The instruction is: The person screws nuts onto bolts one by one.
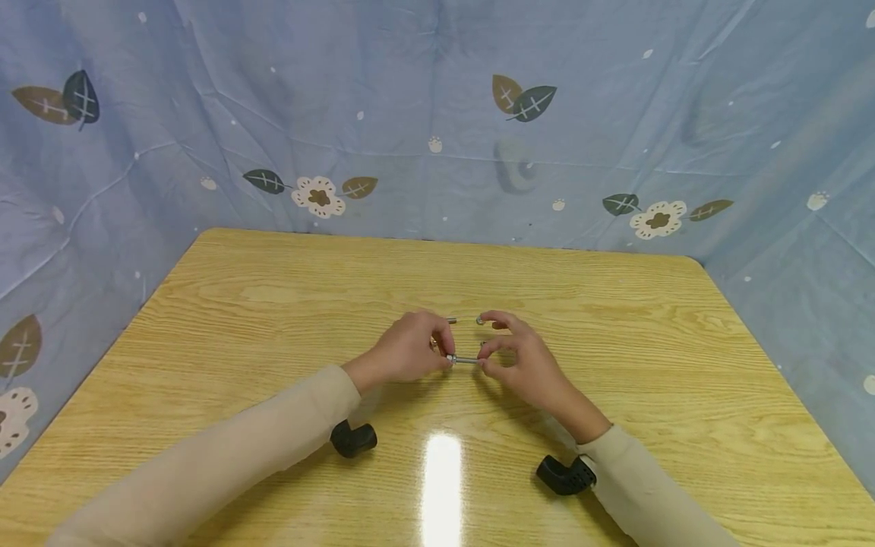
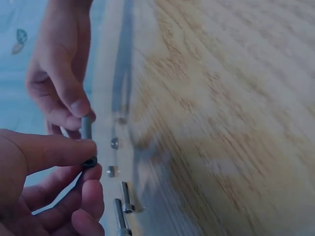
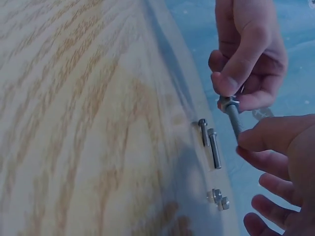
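Note:
A silver bolt (image 1: 467, 360) is held level above the table between both hands. My left hand (image 1: 414, 346) pinches its left end between thumb and fingers; a wider metal part (image 3: 229, 104), the head or a nut, shows there. At the other end, the threaded shank's tip sits between the thumb and index finger of my right hand (image 1: 529, 363), whose other fingers are spread. Behind the hands lie two loose bolts, one longer (image 3: 214, 150) and one shorter (image 3: 204, 130). Two small nuts (image 2: 114, 143) (image 2: 111, 171) rest beside them, partly hidden by the right hand in the head view.
The wood-grain table (image 1: 307, 273) spreads out on all sides of the hands. A blue curtain (image 1: 410, 99) with leaves and flowers hangs behind it and along both sides. Black curved pieces (image 1: 354, 439) sit at both wrists. A bright reflection lies on the near tabletop.

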The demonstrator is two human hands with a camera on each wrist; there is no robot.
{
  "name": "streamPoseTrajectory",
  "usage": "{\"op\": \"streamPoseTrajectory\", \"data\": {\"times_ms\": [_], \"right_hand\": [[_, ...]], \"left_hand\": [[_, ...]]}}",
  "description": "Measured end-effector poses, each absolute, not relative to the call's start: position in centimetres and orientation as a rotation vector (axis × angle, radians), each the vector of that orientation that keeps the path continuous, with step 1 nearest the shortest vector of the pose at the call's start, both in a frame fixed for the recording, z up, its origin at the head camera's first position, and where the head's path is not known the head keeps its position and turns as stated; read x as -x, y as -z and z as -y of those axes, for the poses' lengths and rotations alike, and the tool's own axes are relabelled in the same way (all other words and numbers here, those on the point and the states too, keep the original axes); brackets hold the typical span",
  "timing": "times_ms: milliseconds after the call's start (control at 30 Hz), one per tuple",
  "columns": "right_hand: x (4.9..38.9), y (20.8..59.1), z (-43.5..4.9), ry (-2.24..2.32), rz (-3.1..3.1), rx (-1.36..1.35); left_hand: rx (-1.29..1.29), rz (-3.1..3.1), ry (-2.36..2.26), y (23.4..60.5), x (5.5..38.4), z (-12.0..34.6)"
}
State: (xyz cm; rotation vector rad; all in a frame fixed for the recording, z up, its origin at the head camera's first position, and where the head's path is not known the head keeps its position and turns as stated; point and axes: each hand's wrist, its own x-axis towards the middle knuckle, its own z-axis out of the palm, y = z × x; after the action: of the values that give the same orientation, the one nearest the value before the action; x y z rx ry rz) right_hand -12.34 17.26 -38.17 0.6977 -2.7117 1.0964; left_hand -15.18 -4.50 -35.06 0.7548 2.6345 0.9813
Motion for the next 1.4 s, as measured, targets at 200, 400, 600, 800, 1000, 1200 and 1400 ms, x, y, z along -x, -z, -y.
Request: {"op": "streamPoseTrajectory", "data": {"times_ms": [200, 400, 600, 800, 1000, 1200, 1400], "right_hand": [[12.4, 38.6, -17.4, -1.011, 2.786, -0.681], [12.6, 38.8, -17.2, -1.019, 2.84, -0.677], [12.6, 38.9, -17.0, -1.017, 2.854, -0.682], [12.6, 38.9, -16.9, -1.025, 2.867, -0.666], [12.9, 38.9, -17.0, -1.047, 2.823, -0.638], [13.5, 38.8, -17.5, -1.145, 2.724, -0.546], [13.8, 39.3, -18.1, -1.224, 2.76, -0.485]], "left_hand": [[-0.836, -2.638, -0.804, 35.2, 15.6, 3.9], [-0.854, -2.645, -0.711, 35.5, 16.0, 3.6], [-0.866, -2.644, -0.666, 35.7, 16.2, 3.7], [-0.873, -2.645, -0.653, 35.6, 16.3, 3.8], [-0.845, -2.622, -0.654, 35.3, 16.5, 4.0], [-0.745, -2.637, -0.742, 34.4, 16.9, 4.9], [-0.715, -2.66, -0.773, 34.3, 17.5, 5.6]]}}
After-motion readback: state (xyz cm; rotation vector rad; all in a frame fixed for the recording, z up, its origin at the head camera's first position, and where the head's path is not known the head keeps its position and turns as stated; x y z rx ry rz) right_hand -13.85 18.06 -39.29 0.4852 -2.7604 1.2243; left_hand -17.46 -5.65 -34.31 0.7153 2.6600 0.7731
